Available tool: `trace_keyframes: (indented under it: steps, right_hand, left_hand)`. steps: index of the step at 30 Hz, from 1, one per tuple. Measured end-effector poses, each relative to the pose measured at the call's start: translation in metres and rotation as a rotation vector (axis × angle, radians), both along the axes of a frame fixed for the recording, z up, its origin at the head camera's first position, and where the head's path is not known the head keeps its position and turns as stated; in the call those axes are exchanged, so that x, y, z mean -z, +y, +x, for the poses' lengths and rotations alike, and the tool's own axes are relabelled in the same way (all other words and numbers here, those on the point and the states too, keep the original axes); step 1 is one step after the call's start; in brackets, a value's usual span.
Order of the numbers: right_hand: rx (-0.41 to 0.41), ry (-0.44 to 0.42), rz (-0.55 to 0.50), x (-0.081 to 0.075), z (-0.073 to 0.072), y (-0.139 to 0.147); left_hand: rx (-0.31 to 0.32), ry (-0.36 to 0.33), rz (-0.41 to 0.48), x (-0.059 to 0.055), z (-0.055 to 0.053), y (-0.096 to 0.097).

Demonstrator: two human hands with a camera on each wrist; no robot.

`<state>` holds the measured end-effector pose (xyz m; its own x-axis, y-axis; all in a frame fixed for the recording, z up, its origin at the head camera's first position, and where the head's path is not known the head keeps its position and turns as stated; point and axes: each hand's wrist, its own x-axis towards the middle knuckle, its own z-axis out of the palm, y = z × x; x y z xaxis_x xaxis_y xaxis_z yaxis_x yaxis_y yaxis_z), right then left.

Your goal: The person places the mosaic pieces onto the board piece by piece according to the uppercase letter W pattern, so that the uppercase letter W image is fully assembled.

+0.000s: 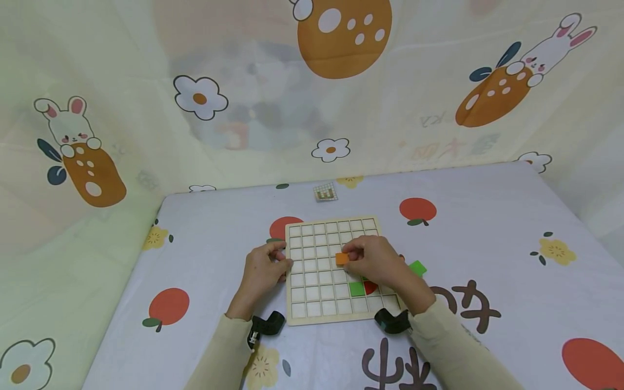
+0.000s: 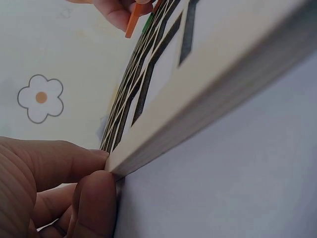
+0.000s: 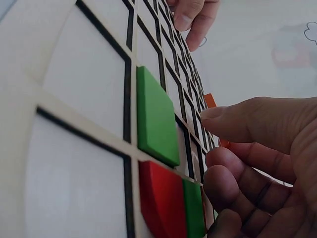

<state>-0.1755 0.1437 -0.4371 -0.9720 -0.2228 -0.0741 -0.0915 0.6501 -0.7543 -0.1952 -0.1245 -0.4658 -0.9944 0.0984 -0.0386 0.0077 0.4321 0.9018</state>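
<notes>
A pale wooden grid board (image 1: 336, 319) lies on the cloth, its square cells framed by thin ridges. My left hand (image 1: 262, 271) is at its left side, and in the left wrist view the thumb and a finger (image 2: 96, 196) pinch the edge. Over the middle of the board, my right hand (image 1: 375, 262) pinches an orange square tile (image 1: 341, 259) between thumb and fingers. Nearer the front, a green square tile (image 1: 357, 288) sits in a cell beside a red round-edged piece (image 1: 370, 287). Another green piece (image 3: 194, 208) adjoins the red one; from above, my right hand partly covers it.
A loose green tile (image 1: 417, 268) lies right of the board, partly behind my right wrist. Beyond the board's far edge is a small card (image 1: 325, 192) with a printed grid. Patterned cloth (image 1: 219, 227) covers the table, and a fabric curtain (image 1: 244, 43) hangs behind it.
</notes>
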Motion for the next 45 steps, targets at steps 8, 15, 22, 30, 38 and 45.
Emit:
trace_keyframes:
  steps: [8, 15, 22, 30, 38, 45]
  right_hand:
    - [-0.006, -0.013, 0.008, -0.002, -0.001, -0.003]
    - [-0.018, -0.015, 0.02, -0.002, -0.001, -0.005]
    - [-0.024, -0.011, 0.038, -0.003, -0.001, -0.007]
    - [-0.021, -0.024, 0.073, -0.002, -0.001, -0.009]
    - [-0.023, -0.027, 0.087, -0.002, -0.002, -0.011]
    - [-0.029, -0.026, 0.094, -0.003, -0.002, -0.012]
  left_hand:
    - [0.001, -0.007, 0.01, -0.002, 0.0, 0.0]
    - [0.004, -0.002, 0.003, -0.002, 0.0, 0.0]
    - [0.001, -0.005, 0.009, -0.001, 0.0, -0.001]
    - [0.003, 0.0, 0.002, -0.001, 0.0, -0.001]
    - [0.005, 0.003, 0.005, 0.0, 0.0, 0.0]
    - [0.005, 0.004, 0.002, 0.0, 0.0, 0.0]
